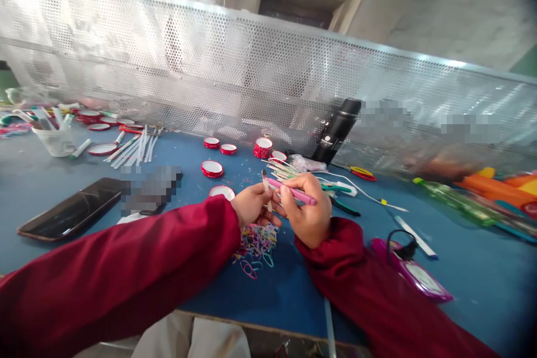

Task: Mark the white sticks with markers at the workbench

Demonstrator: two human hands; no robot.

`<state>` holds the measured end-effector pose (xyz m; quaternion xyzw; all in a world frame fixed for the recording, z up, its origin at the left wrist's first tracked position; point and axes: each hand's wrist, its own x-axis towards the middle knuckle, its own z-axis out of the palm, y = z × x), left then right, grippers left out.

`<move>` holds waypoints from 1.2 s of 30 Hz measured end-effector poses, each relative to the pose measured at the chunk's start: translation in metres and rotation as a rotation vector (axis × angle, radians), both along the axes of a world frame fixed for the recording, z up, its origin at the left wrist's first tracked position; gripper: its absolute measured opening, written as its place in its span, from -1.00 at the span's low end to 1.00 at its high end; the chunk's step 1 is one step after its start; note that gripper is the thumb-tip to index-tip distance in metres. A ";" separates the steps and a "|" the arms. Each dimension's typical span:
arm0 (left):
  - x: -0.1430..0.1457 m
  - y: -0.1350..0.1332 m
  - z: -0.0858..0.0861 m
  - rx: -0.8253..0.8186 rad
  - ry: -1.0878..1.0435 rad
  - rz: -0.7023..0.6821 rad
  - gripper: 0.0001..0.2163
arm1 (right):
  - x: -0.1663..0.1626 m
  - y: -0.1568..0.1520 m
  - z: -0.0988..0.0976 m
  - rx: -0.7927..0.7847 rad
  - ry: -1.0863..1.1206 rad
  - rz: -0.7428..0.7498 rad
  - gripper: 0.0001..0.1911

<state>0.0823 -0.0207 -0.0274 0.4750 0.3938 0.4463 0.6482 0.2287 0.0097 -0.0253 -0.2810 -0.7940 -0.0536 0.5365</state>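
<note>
Left hand [254,205] pinching a slim white stick [267,189], right hand [311,211] gripping a pink pen [305,197], apparently against it, contact blurred, over the table [277,293] near mid front edge. A loose left pinch could let the stick twist, the pen skid, or the stick drop into the bands [257,246] below. Toward the left edge, a cup [56,145] holds markers [53,118]; red tins [212,169] show white insides.

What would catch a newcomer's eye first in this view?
Probably the two hands in dark red sleeves mid-table: the right hand holds a pink pen-like tool against or close to a thin pale strip in the left hand. Just below them lies a heap of colourful loops, and beyond, a black bottle by the perforated metal panel.
</note>
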 end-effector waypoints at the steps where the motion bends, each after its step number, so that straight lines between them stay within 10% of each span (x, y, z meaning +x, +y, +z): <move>1: 0.000 0.000 0.000 0.006 0.004 0.004 -0.84 | 0.001 0.001 0.000 0.014 -0.006 -0.016 -0.96; 36: 0.006 -0.002 0.003 0.010 -0.037 0.048 -0.84 | 0.004 0.006 0.001 0.184 -0.037 0.009 -0.91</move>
